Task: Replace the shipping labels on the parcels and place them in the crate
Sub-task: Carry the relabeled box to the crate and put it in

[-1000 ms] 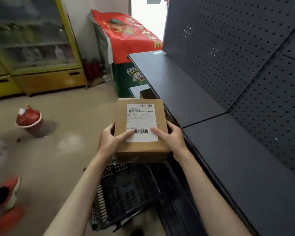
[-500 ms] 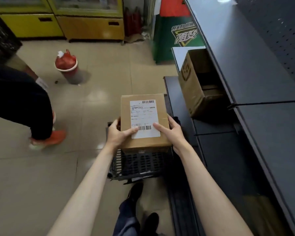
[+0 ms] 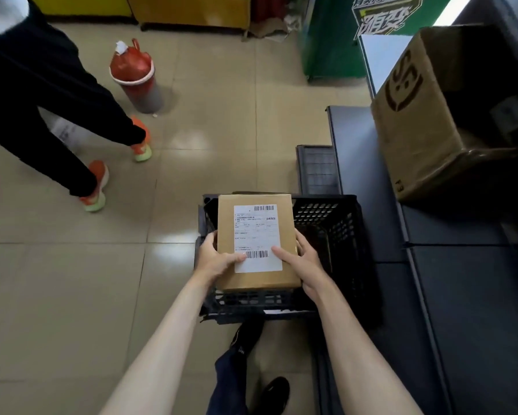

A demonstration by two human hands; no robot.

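Brown cardboard makes up the parcel, a flat box held level over the left part of the black plastic crate that stands on the tiled floor. The left hand grasps the parcel's left edge, thumb lying across the top face with its tip touching the lower left corner of the white shipping label. The right hand grasps the right edge, thumb laid on the top near the label's lower right corner, the other fingers wrapped down the side. Both hands are closed on the box. The label sits upright on the top face and carries 2 barcodes, 1 near its top edge and 1 near its bottom; the print is too small to read. Whether the parcel rests on the crate's rim or hangs just above it cannot be told. Just right of the crate runs a dark low shelf, and on it, farther back, lies a large open carton tipped on its side. On the floor at upper left another person's legs in dark trousers and orange shoes stand near a bin lined with a red bag.
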